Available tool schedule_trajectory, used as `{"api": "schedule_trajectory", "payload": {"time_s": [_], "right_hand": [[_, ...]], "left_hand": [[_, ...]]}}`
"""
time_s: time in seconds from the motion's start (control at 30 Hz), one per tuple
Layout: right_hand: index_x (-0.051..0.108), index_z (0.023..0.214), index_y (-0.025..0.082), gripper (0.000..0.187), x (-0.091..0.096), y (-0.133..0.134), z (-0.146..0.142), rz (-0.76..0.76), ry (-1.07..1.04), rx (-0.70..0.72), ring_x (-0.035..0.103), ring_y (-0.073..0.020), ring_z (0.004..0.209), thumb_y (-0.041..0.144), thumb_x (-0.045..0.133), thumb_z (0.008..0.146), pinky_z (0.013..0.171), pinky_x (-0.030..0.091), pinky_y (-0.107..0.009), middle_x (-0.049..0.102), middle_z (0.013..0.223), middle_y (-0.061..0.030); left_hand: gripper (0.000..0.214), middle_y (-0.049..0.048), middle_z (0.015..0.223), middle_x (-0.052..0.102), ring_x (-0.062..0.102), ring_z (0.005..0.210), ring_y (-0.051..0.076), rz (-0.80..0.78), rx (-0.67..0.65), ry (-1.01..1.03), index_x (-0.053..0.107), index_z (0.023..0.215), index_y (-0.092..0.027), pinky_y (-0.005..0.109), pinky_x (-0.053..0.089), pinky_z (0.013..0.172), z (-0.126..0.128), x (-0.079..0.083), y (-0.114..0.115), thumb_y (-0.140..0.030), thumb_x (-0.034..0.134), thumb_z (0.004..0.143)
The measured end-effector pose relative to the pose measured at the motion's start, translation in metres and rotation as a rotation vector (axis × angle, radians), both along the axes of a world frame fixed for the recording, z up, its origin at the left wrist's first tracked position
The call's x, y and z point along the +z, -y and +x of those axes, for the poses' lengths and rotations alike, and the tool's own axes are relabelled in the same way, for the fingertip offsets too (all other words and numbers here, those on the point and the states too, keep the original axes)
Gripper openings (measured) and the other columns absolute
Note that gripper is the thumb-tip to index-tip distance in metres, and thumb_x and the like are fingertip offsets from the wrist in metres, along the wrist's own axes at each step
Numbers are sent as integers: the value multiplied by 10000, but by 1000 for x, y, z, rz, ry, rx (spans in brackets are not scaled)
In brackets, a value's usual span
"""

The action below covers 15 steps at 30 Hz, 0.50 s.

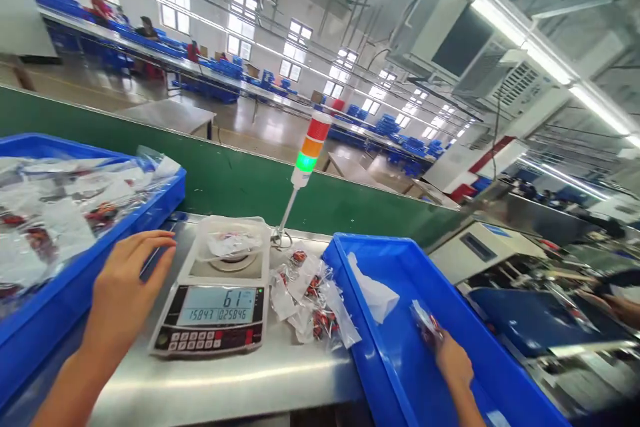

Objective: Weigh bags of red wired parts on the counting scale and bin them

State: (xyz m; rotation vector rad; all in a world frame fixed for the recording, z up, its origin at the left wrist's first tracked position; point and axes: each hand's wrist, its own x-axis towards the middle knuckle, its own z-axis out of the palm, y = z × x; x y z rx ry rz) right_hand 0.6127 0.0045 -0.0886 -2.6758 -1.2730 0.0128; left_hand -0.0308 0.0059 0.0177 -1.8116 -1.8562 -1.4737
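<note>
My left hand (127, 283) rests, fingers apart and holding nothing, by the rim of a blue plastic tray (100, 230) piled with clear bagged parts. To its right stands a digital counting scale (215, 320) reading 61, with a clear plastic container (233, 240) on its pan. Several small bagged red parts (310, 300) lie loose on the steel table (225, 387). My right hand (453, 360) is inside a second blue tray (360, 340), pinching a small clear bag with a red part (425, 323). A white bag (374, 288) lies in that tray.
A stack light (313, 143) on a thin pole, lit green, rises behind the scale, in front of a green panel (225, 180). At the right, a co-worker's hand (617, 308) works beside a machine (480, 252). Long benches with blue trays stretch behind.
</note>
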Motion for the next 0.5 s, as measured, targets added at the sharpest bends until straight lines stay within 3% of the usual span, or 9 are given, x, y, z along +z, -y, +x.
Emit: {"api": "schedule_trajectory", "payload": {"time_s": [0.17, 0.3, 0.4, 0.5], "right_hand": [[818, 1045, 202, 497, 7, 25, 15, 12, 28, -50, 759, -356, 725, 379, 368, 929, 661, 581, -435, 794, 833, -185], [815, 1118, 166, 612, 36, 59, 19, 41, 26, -129, 721, -363, 655, 534, 357, 947, 656, 561, -446, 781, 785, -187], [806, 1153, 164, 626, 68, 71, -17, 184, 64, -123, 712, -368, 649, 570, 382, 935, 628, 537, -438, 764, 711, -163], [796, 1172, 188, 563, 98, 53, -95, 510, 158, 102, 741, -354, 743, 544, 425, 942, 639, 540, -417, 810, 863, -151]], "left_hand": [[312, 86, 1163, 716, 604, 1187, 277, -143, -215, -62, 670, 1016, -217, 444, 503, 1066, 10, -5, -12, -379, 404, 994], [400, 92, 1272, 705, 534, 1312, 301, -257, -284, -123, 696, 1070, -212, 517, 462, 1122, 13, -17, -29, -160, 336, 905], [301, 90, 1201, 739, 552, 1287, 330, -294, -355, -51, 708, 896, -224, 545, 461, 1112, 14, -20, -48, -193, 413, 844], [185, 73, 1074, 771, 646, 1135, 309, -339, -408, 84, 670, 763, -231, 496, 508, 1050, 19, -12, -69, -311, 516, 829]]}}
